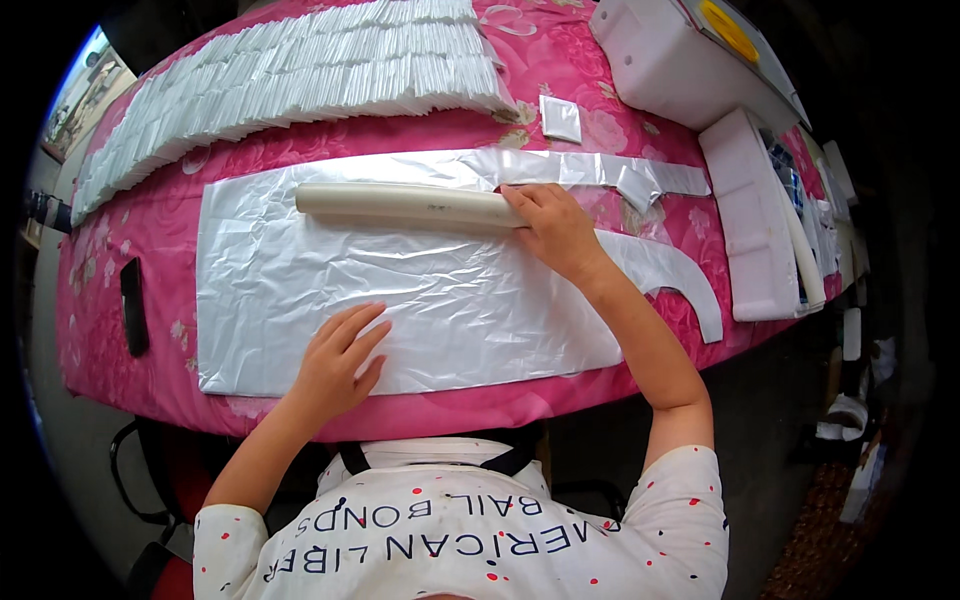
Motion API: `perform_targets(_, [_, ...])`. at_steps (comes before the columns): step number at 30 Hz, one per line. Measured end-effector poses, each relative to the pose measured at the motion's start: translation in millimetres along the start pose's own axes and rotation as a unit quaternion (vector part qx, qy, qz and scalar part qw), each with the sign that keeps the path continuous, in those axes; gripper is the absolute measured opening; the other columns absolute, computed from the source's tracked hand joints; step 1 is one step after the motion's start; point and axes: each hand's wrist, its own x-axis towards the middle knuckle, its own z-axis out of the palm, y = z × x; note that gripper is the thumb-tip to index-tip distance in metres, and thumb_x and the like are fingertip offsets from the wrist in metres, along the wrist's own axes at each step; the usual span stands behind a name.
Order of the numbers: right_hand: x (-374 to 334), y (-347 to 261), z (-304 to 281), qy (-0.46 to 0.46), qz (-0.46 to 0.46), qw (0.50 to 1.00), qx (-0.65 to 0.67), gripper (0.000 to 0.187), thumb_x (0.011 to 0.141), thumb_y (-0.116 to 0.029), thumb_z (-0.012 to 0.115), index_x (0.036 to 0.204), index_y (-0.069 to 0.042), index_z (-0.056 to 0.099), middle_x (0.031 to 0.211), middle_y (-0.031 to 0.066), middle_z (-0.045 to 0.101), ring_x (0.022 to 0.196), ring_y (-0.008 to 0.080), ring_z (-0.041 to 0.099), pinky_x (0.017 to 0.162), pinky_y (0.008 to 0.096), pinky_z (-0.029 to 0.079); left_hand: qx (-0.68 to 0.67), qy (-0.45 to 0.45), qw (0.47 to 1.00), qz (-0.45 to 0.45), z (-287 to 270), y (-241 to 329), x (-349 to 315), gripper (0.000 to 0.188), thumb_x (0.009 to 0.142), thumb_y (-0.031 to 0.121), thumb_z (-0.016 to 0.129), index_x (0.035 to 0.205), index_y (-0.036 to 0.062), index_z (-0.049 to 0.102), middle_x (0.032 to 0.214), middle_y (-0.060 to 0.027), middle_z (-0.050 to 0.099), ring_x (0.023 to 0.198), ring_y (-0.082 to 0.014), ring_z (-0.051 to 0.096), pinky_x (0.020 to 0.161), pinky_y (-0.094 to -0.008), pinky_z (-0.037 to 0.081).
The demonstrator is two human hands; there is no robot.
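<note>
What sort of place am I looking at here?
Likely a small home workshop: a flowered pink tablecloth bears tightly packed rows of folded white plastic and a large flat white bag.

Looks like small home workshop: pink flowered tablecloth [92,325], many rows of folded white packets [290,85], plastic bag [265,295] spread flat, white box [650,62] near.

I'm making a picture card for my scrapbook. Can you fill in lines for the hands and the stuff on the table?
Left hand: fingers apart, over the bag's near part; can't tell if touching
Right hand: gripping the right end of the pale tube
White plastic bag: spread out, crinkled, handle strips toward the right
Far left: rows of folded white packets
Left: dark flat object
Right: white boxes
Tablecloth: pink, flowery
</note>
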Motion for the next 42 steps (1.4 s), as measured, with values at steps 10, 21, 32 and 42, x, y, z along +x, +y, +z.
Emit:
perform_targets(10, [-89,-112,-39,-0.201,0.082,0.941,0.258,0.059,0.076,-0.036,0.065,0.121,-0.001,0.049,0.109,0.0212,0.053,0.103,0.0346,0.052,0.088,0.0403,0.043,-0.018,-0.057,0.992,-0.111,51,11,30,0.083,0.079,0.037,0.061,0.142,0.0045,0.018,0.145,-0.0271,0.011,0.135,-0.0433,0.01,0.108,-0.0483,0.014])
perform_targets(21, [-34,106,-39,-0.128,0.177,0.958,-0.185,0.035,0.078,-0.031,0.06,0.1,-0.004,0.064,0.107,0.0182,0.06,0.105,0.0322,0.053,0.093,0.0455,0.037,0.02,-0.05,0.992,-0.111,78,39,67,0.083,0.076,0.035,0.062,0.142,0.006,0.02,0.144,-0.0309,0.006,0.135,-0.0447,0.003,0.108,-0.0498,0.011])
perform_targets(32, [-91,-58,-20,0.038,0.085,0.989,0.117,0.034,0.072,-0.009,0.063,0.105,-0.003,0.06,0.111,0.0187,0.057,0.106,0.0339,0.053,0.095,0.0412,0.039,0.051,-0.068,0.99,-0.115,86,48,82,0.08,0.075,0.033,0.062,0.139,0.0047,0.024,0.143,-0.0318,0.005,0.135,-0.0452,0.003,0.107,-0.0506,0.011])
perform_targets(42, [-26,183,-95,-0.008,0.476,0.731,0.489,0.029,0.084,-0.017,0.061,0.112,-0.008,0.06,0.104,0.0006,0.063,0.083,0.0108,0.058,0.074,0.0253,0.046,0.05,-0.079,0.99,-0.103,85,48,85,0.084,0.076,0.034,0.062,0.14,0.0011,0.019,0.144,-0.031,0.003,0.135,-0.0449,0.004,0.108,-0.0503,0.013])
